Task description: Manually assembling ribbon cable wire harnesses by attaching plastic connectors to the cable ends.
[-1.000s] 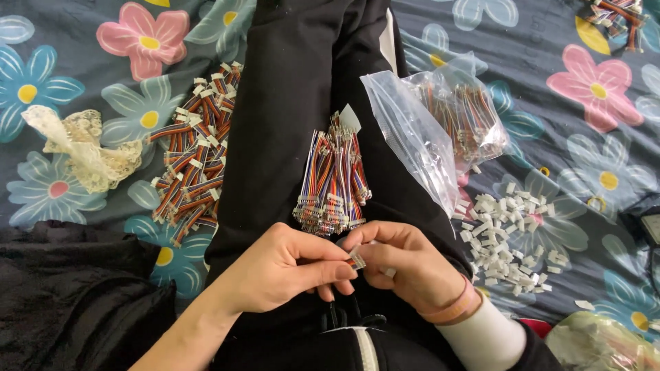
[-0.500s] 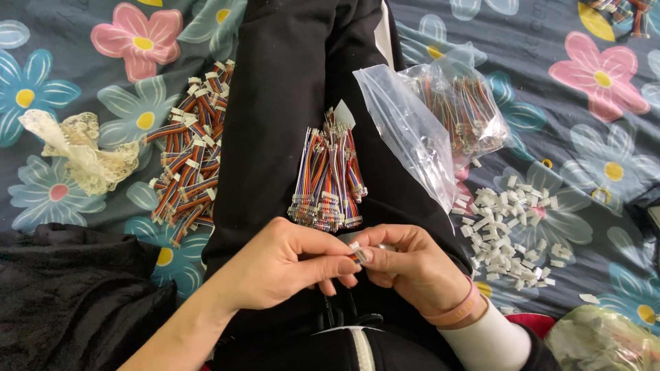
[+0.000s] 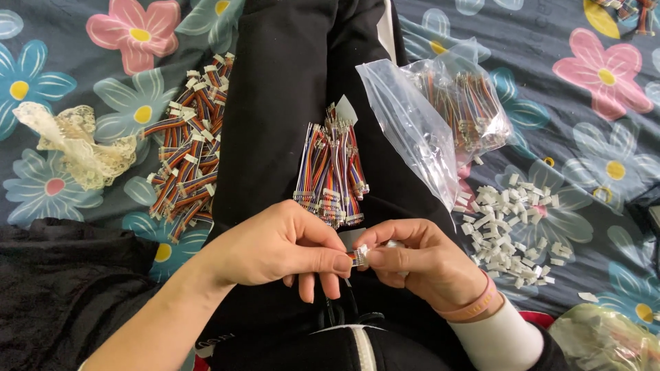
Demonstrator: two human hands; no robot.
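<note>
My left hand [image 3: 282, 244] and my right hand [image 3: 419, 261] meet over my lap. Between their fingertips they pinch a small wire piece with a white connector [image 3: 359, 257]. Just beyond the hands, a bundle of rainbow-coloured ribbon wires [image 3: 331, 172] lies on my black trouser leg [image 3: 275, 103]. To the right of my right hand is a scatter of small white plastic connectors [image 3: 505, 227] on the floral sheet.
A pile of finished wire pieces with white ends [image 3: 187, 148] lies left of my leg. A clear plastic bag [image 3: 440, 113] holding more wires sits at upper right. A cream lace scrap [image 3: 75, 144] lies far left, black cloth [image 3: 62, 295] at lower left.
My hands stay pinched together on the small piece; the fingers have shifted slightly around it. The view has moved a little.
</note>
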